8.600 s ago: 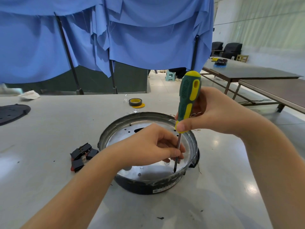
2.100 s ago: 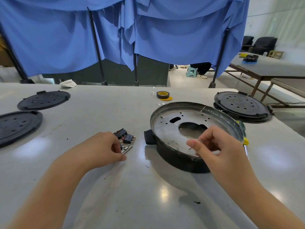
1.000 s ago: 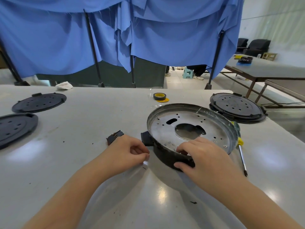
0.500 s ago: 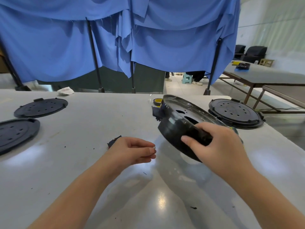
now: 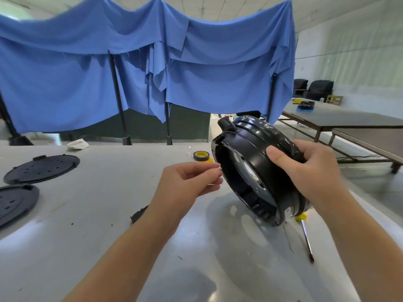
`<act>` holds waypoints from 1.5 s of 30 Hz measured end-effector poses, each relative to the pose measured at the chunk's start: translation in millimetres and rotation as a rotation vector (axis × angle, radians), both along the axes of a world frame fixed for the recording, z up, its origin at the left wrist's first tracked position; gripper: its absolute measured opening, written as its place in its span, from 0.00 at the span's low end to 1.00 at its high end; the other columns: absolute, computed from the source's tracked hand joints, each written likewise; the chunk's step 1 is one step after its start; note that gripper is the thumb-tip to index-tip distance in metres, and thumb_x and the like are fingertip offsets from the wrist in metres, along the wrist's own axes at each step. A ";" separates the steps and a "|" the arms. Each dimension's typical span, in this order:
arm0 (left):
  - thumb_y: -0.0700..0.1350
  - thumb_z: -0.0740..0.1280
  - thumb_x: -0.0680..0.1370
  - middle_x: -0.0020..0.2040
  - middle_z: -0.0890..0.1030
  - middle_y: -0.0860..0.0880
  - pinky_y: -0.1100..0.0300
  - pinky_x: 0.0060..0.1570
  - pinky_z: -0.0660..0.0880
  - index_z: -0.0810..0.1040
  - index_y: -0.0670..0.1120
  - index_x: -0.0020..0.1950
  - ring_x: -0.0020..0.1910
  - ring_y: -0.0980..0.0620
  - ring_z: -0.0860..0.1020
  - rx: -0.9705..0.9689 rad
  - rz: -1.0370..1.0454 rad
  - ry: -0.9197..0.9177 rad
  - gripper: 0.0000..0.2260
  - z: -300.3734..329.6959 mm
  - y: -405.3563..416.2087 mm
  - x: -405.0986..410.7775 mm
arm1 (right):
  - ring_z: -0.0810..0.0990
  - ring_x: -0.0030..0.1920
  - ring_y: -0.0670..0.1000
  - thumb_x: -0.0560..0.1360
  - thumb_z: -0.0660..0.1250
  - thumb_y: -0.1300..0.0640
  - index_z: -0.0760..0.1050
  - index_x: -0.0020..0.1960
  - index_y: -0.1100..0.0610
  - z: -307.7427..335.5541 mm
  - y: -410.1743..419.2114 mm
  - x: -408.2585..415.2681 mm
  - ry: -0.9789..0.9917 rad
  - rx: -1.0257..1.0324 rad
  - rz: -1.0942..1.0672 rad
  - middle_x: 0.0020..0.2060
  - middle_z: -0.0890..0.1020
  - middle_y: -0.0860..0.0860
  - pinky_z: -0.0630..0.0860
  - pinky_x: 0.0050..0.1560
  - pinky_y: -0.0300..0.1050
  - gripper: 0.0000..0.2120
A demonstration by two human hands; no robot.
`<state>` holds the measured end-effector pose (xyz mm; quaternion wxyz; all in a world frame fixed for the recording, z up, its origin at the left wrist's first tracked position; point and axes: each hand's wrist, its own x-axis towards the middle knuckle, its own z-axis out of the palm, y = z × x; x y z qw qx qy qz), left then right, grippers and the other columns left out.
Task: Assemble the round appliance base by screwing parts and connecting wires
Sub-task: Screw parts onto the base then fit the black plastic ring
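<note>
My right hand [image 5: 305,168] grips the round black appliance base [image 5: 250,158] by its outer wall and holds it tipped on edge above the white table [image 5: 109,214], its open underside facing left toward me. My left hand [image 5: 187,182] hovers just left of the base's rim, fingertips pinching a tiny pale part, probably a screw [image 5: 218,170]. The screwdriver [image 5: 306,238] lies on the table under the base, only its yellow collar and shaft showing.
Two black perforated lids [image 5: 41,168] [image 5: 15,201] lie at the far left. A roll of black and yellow tape [image 5: 201,156] sits behind my left hand. A small black part [image 5: 138,215] peeks out beside my left forearm. A crumpled white cloth [image 5: 78,144] lies at the back edge.
My right hand has lifted the base off the table and turned it further onto its edge, underside now facing me. My left hand rose with the small part toward the rim.
</note>
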<state>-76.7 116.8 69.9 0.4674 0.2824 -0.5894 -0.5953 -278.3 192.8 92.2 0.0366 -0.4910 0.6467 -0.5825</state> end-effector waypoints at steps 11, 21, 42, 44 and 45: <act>0.35 0.73 0.72 0.37 0.86 0.46 0.66 0.39 0.79 0.86 0.45 0.43 0.37 0.51 0.85 -0.133 0.003 0.095 0.05 16.2 22.4 -34.2 | 0.80 0.29 0.45 0.70 0.73 0.49 0.81 0.36 0.53 5.8 8.2 0.3 -0.126 -0.048 0.063 0.27 0.82 0.48 0.77 0.32 0.41 0.09; 0.37 0.74 0.71 0.37 0.85 0.44 0.65 0.39 0.80 0.86 0.45 0.39 0.38 0.48 0.85 -0.106 0.001 0.093 0.03 16.3 16.9 -29.5 | 0.81 0.31 0.45 0.72 0.72 0.51 0.81 0.37 0.54 5.1 10.5 10.1 -0.073 -0.082 0.084 0.29 0.82 0.48 0.78 0.31 0.38 0.09; 0.40 0.72 0.65 0.38 0.84 0.46 0.66 0.35 0.79 0.86 0.42 0.40 0.35 0.55 0.83 0.488 -0.348 0.247 0.07 6.1 6.6 -26.2 | 0.81 0.35 0.48 0.72 0.70 0.50 0.80 0.40 0.54 -0.6 15.4 24.0 0.080 -0.121 0.056 0.32 0.82 0.48 0.81 0.38 0.52 0.08; 0.40 0.71 0.65 0.39 0.85 0.45 0.66 0.35 0.79 0.86 0.41 0.42 0.36 0.55 0.83 0.491 -0.347 0.231 0.08 5.3 7.0 -22.4 | 0.81 0.35 0.47 0.72 0.70 0.49 0.80 0.40 0.53 -2.2 15.3 26.1 0.089 -0.122 0.050 0.32 0.82 0.46 0.81 0.37 0.48 0.08; 0.40 0.72 0.65 0.40 0.85 0.45 0.65 0.35 0.79 0.86 0.41 0.42 0.36 0.55 0.83 0.488 -0.338 0.222 0.08 4.4 7.3 -20.4 | 0.81 0.35 0.47 0.72 0.70 0.48 0.80 0.40 0.53 -3.3 15.0 27.5 0.092 -0.123 0.051 0.32 0.82 0.45 0.80 0.36 0.46 0.08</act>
